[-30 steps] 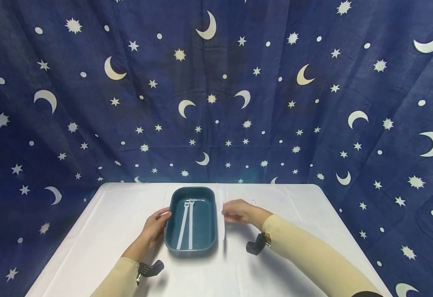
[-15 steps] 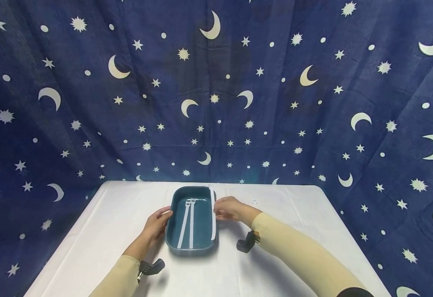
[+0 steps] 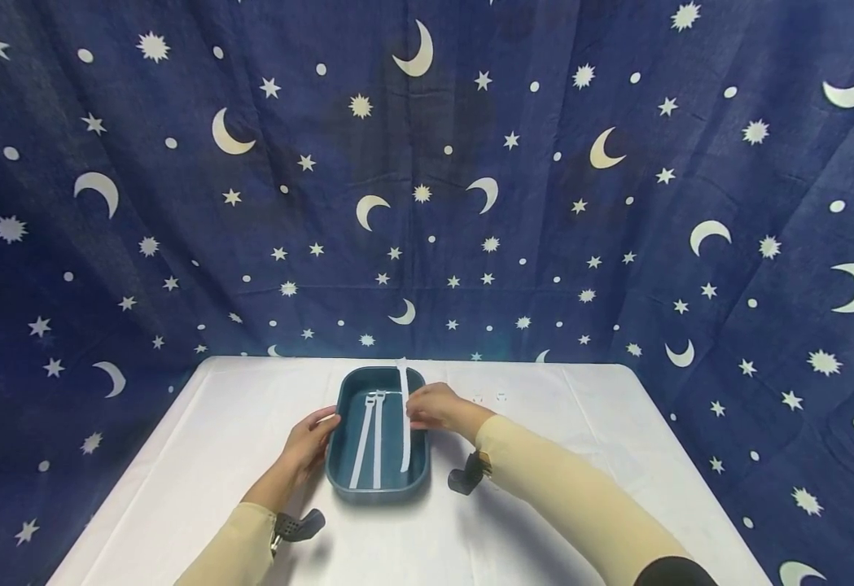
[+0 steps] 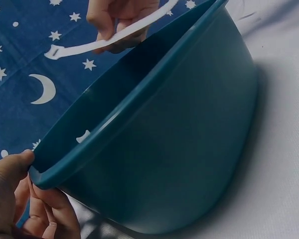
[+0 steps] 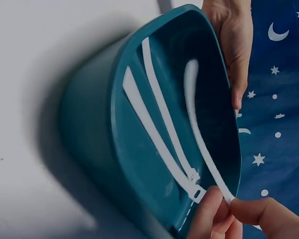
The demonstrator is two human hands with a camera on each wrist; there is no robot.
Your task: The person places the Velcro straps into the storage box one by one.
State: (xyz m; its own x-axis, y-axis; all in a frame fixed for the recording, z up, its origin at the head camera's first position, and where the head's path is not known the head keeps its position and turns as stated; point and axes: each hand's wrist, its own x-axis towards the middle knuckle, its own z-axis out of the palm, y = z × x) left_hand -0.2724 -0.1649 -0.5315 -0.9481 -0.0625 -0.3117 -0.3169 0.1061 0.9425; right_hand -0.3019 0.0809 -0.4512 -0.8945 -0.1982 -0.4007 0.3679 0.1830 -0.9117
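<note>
One strap (image 3: pixel 406 443) pinched, left hand (image 3: pixel 305 446) partly hidden

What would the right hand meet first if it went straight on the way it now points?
Past its held strap, the right hand would probably meet the nearer strap lying in the bin; height is unclear, so it might pass above.

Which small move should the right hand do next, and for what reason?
The right hand should probably lower its slotted white strap into the teal tub: it is raised, two similar straps lie inside, and the left hand grips the tub.
</note>
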